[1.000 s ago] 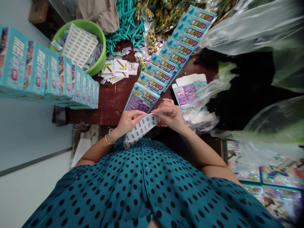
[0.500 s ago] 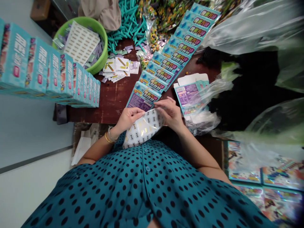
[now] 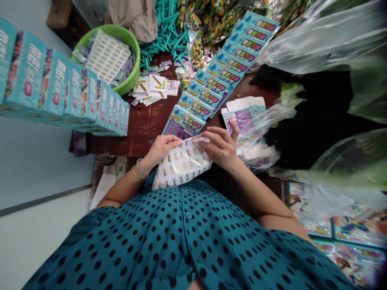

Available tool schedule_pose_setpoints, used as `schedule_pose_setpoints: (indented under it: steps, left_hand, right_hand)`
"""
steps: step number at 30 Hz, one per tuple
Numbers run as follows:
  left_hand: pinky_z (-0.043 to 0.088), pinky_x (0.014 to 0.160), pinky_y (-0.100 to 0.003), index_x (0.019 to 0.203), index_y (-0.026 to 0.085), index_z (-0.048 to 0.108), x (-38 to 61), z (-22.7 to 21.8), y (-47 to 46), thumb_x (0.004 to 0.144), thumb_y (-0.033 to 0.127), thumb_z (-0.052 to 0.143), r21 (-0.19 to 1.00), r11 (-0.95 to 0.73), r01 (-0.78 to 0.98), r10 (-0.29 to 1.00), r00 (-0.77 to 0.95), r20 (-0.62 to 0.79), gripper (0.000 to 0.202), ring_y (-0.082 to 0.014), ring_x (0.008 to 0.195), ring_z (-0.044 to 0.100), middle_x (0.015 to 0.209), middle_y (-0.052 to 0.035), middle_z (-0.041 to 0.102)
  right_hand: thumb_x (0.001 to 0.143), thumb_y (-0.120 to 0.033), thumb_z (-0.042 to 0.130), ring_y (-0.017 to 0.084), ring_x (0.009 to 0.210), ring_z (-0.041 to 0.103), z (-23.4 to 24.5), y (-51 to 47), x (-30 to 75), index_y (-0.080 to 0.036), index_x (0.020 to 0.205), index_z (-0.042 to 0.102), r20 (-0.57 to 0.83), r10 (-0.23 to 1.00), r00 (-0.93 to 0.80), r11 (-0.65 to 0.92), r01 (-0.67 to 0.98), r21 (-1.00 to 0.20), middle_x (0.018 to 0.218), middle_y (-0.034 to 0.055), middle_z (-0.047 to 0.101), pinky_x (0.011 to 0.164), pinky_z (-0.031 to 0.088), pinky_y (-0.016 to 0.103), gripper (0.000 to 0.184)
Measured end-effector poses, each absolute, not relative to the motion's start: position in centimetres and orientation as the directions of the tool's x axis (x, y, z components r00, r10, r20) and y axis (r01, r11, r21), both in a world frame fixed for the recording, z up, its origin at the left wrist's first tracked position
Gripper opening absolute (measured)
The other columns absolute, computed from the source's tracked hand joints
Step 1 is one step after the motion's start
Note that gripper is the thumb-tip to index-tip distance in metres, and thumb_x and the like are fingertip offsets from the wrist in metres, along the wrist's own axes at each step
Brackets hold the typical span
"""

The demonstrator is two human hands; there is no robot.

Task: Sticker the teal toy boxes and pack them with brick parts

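Note:
In front of my dotted teal shirt I hold a glossy white sticker sheet (image 3: pixel 181 165), printed with rows of small black and gold marks. My left hand (image 3: pixel 160 150) is closed on the sheet's upper left edge, thumb on top. At the upper right corner, my right hand (image 3: pixel 222 147) pinches with the thumb and nearer fingertips, while one finger stands raised. A whitish, clear edge shows at these fingertips; whether it is a peeled sticker I cannot tell. Just beyond the sheet begins a long overlapping row of teal and purple flat boxes (image 3: pixel 185 124).
Teal boxes (image 3: pixel 28 68) stand in a row at left. A green basin (image 3: pixel 137 60) holds packets and a sheet. Printed cards (image 3: pixel 149 86), teal sticks (image 3: pixel 166 32) and bagged beads lie behind. Flattened cartons (image 3: pixel 242 117) and plastic bags (image 3: pixel 320 36) are at right.
My right hand has shifted slightly right and lifted a finger. The sheet is tilted flatter, showing more of its printed face. My left hand stays at its edge.

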State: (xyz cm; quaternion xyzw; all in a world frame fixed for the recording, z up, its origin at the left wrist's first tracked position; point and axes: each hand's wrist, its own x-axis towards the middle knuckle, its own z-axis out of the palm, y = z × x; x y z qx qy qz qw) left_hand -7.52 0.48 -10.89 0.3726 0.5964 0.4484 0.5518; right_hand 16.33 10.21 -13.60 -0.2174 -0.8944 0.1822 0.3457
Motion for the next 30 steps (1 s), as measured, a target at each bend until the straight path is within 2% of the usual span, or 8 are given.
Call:
schedule_pose_setpoints:
  steps: [2,7,12,17,20,23,26,30]
  left_hand:
    - [0.046,0.058,-0.023,0.081,0.015,0.079,-8.2,-10.9,0.6,0.073,0.038,0.081,0.938,0.335,-0.090,0.928,-0.140,-0.345,0.024,-0.0123,0.062,0.063,0.074,-0.0037,0.075]
    - [0.047,0.061,-0.024,0.082,0.015,0.079,-8.2,-10.2,0.7,0.074,0.039,0.080,0.952,0.305,-0.018,0.947,-0.100,-0.305,0.025,-0.0134,0.064,0.065,0.076,-0.0044,0.076]
    - [0.048,0.064,-0.024,0.085,0.015,0.079,-7.2,-9.6,0.6,0.079,0.038,0.077,0.958,0.287,0.009,0.956,-0.059,-0.286,0.023,-0.0140,0.069,0.066,0.080,-0.0045,0.078]
    - [0.047,0.062,-0.024,0.082,0.015,0.078,-7.6,-10.0,0.7,0.071,0.038,0.082,0.930,0.347,-0.122,0.929,-0.092,-0.359,0.026,-0.0130,0.065,0.064,0.077,-0.0038,0.076]
    - [0.045,0.060,-0.022,0.082,0.013,0.078,-8.0,-10.2,0.7,0.069,0.038,0.083,0.918,0.372,-0.141,0.912,-0.131,-0.390,0.029,-0.0119,0.063,0.061,0.075,-0.0035,0.075]
    - [0.044,0.060,-0.022,0.083,0.012,0.078,-7.7,-10.2,0.8,0.071,0.039,0.082,0.919,0.383,-0.094,0.915,-0.101,-0.392,0.029,-0.0117,0.063,0.060,0.074,-0.0035,0.074]
    - [0.044,0.061,-0.022,0.082,0.012,0.078,-7.1,-10.0,1.1,0.072,0.039,0.081,0.921,0.378,-0.091,0.922,-0.054,-0.384,0.028,-0.0107,0.062,0.059,0.073,-0.0024,0.073]
    - [0.042,0.058,-0.022,0.079,0.013,0.076,-7.1,-10.0,1.5,0.070,0.041,0.082,0.888,0.421,-0.182,0.901,-0.027,-0.433,0.030,-0.0099,0.058,0.057,0.068,-0.0006,0.070]
  right_hand:
    - [0.093,-0.032,0.068,0.027,0.113,0.065,-13.6,10.0,17.0,-0.041,0.103,0.073,0.565,0.481,-0.671,0.860,0.236,-0.452,0.114,-0.0049,0.075,0.122,0.023,0.064,0.015]
    - [0.095,-0.038,0.064,0.028,0.111,0.063,-12.1,10.3,15.7,-0.034,0.116,0.072,0.451,0.616,-0.646,0.747,0.297,-0.595,0.118,0.0032,0.073,0.114,0.035,0.058,0.022]
    - [0.097,-0.033,0.062,0.025,0.107,0.064,-12.0,10.9,14.0,-0.037,0.108,0.074,0.450,0.568,-0.689,0.770,0.252,-0.587,0.106,-0.0012,0.076,0.119,0.028,0.059,0.017]
    - [0.096,-0.030,0.064,0.028,0.126,0.060,-13.4,10.0,15.4,-0.040,0.117,0.072,0.514,0.500,-0.698,0.833,0.224,-0.506,0.122,-0.0028,0.074,0.124,0.019,0.064,0.024]
    - [0.098,-0.029,0.055,0.028,0.132,0.058,-13.1,9.4,16.1,-0.039,0.114,0.073,0.564,0.479,-0.673,0.841,0.167,-0.515,0.132,-0.0028,0.069,0.123,0.026,0.062,0.025]
    - [0.099,-0.025,0.048,0.026,0.132,0.059,-12.3,9.3,15.2,-0.035,0.134,0.064,0.513,0.558,-0.652,0.766,0.166,-0.621,0.142,0.0019,0.064,0.120,0.035,0.057,0.040]
    - [0.098,-0.022,0.052,0.025,0.120,0.067,-12.1,9.3,13.6,-0.034,0.151,0.048,0.497,0.558,-0.664,0.765,0.179,-0.619,0.123,0.0029,0.074,0.122,0.032,0.058,0.054]
    - [0.094,-0.020,0.063,0.026,0.111,0.071,-11.8,8.5,12.9,-0.044,0.141,0.056,0.645,0.418,-0.639,0.881,0.113,-0.459,0.104,-0.0040,0.079,0.124,0.025,0.063,0.053]
